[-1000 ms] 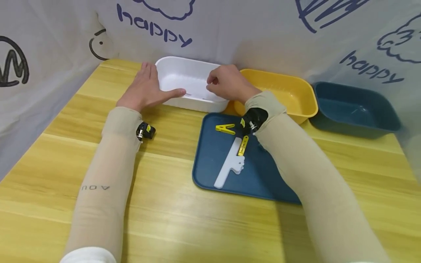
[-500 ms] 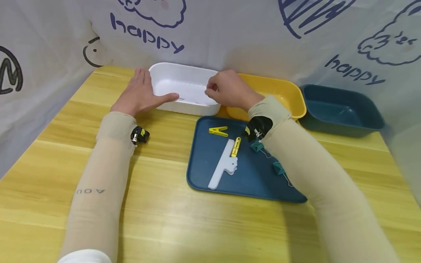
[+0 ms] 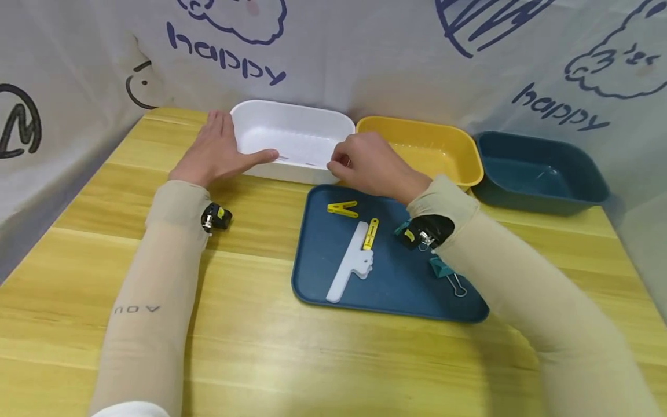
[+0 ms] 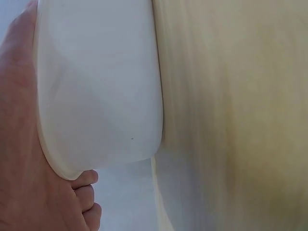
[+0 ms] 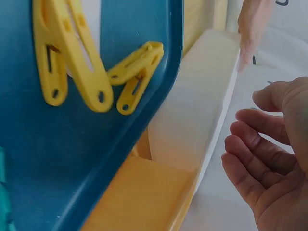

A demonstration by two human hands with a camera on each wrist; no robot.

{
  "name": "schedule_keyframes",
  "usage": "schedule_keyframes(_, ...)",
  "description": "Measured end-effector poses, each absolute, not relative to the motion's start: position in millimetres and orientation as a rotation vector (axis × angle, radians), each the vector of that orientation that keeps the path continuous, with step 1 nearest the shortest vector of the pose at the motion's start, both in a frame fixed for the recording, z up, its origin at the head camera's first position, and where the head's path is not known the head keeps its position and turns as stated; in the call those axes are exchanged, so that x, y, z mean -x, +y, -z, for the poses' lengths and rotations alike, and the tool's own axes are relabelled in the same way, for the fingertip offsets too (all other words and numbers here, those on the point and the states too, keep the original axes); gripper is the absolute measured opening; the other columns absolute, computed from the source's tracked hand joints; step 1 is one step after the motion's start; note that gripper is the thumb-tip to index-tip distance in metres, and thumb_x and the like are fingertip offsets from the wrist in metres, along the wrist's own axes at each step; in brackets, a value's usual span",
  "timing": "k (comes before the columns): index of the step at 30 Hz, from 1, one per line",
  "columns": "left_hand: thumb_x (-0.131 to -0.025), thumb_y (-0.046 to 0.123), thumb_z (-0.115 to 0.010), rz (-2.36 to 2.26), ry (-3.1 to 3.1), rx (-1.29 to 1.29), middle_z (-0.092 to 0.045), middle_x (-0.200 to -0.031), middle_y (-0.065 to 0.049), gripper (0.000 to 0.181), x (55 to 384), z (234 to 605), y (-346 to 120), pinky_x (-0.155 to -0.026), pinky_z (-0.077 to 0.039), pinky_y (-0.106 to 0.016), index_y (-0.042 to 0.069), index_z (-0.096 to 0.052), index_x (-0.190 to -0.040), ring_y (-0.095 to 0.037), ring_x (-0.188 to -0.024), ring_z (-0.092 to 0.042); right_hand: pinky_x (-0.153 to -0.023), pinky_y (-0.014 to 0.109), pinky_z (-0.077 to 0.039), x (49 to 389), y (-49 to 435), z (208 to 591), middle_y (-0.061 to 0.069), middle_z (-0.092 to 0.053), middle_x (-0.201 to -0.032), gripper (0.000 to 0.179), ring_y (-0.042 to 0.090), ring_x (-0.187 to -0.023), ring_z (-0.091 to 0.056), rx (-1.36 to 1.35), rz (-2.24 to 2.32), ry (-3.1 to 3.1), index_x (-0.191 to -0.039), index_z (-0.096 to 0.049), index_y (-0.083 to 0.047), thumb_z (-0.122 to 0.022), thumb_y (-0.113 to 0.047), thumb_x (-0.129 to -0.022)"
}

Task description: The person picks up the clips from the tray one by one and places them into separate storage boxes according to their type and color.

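Note:
My left hand (image 3: 213, 147) rests over the left front corner of the white bin (image 3: 297, 120). Its thumb lies along the front rim while the fingers bend down outside the end wall, as the left wrist view shows. Close to the bin's right front corner is my right hand (image 3: 377, 165); its fingers (image 5: 248, 171) are loosely curled with nothing between them. Below it, a blue tray (image 3: 318, 249) bears a yellow clothespin (image 3: 342, 209), another yellow clothespin (image 3: 371, 234) beside a white bag clip (image 3: 345, 269), and a teal binder clip (image 3: 441, 267). The sleeve partly hides a second binder clip (image 3: 402, 227).
A yellow bin (image 3: 417, 126) stands right of the white one, followed by a dark teal bin (image 3: 542, 200). All three line the back of the wooden table (image 3: 250, 347), against a white cloth (image 3: 333, 63) with drawings and writing.
My right hand has drawn back from over the white bin, down and right towards the tray. My left hand keeps its place at the bin's corner. The head view has shifted slightly.

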State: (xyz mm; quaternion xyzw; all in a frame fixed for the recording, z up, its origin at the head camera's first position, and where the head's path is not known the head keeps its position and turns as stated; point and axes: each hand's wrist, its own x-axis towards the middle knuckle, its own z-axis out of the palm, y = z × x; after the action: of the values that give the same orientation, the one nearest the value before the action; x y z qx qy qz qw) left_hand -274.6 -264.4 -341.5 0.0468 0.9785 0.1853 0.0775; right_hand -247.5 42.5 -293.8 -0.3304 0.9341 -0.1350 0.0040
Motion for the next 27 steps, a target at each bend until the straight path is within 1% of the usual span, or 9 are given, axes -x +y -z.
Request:
schedule_keyframes(6,-0.081,0.092,-0.048,-0.568,2.934,-0.149,0.022,-0.171,-0.02,0.139,274.0,342.0,-264.8,-0.136,0.0,-0.056,0.001,0.019,-0.162,-0.039,-0.162,0.017,-0.067,0.026,-0.052,233.0,50.0,299.5,0.007,-0.077,-0.087,0.027,0.021,-0.075,-0.064,1.039,0.433,2.946,-0.104,-0.081,-0.007,-0.061,-0.025,-0.101)
schedule_keyframes(15,-0.08,0.092,-0.049,-0.562,2.918,-0.145,0.026,-0.17,-0.019,0.14,271.7,342.5,-265.0,-0.135,0.002,-0.056,0.001,0.021,-0.161,-0.039,-0.161,0.02,-0.063,0.025,-0.047,214.1,58.5,308.3,0.005,-0.071,-0.077,0.024,0.019,-0.071,-0.061,0.997,0.516,2.923,-0.103,-0.08,-0.009,-0.062,-0.024,-0.101)
schedule_keyframes(20,-0.08,0.092,-0.049,-0.553,2.919,-0.152,0.026,-0.169,-0.02,0.141,270.4,344.3,-265.3,-0.135,0.002,-0.057,0.0,0.022,-0.16,-0.039,-0.16,0.021,-0.059,0.025,-0.046,202.8,60.6,312.3,0.003,-0.069,-0.073,0.023,0.017,-0.066,-0.06,0.952,0.544,2.912,-0.099,-0.081,-0.01,-0.062,-0.024,-0.1)
schedule_keyframes(27,-0.081,0.091,-0.049,-0.56,2.941,-0.16,0.025,-0.171,-0.019,0.14,270.8,344.5,-264.3,-0.135,0.002,-0.055,0.001,0.021,-0.161,-0.038,-0.161,0.02,-0.057,0.025,-0.048,183.4,62.2,318.0,0.002,-0.072,-0.074,0.02,0.015,-0.059,-0.059,0.901,0.575,2.892,-0.093,-0.08,-0.011,-0.066,-0.024,-0.097)
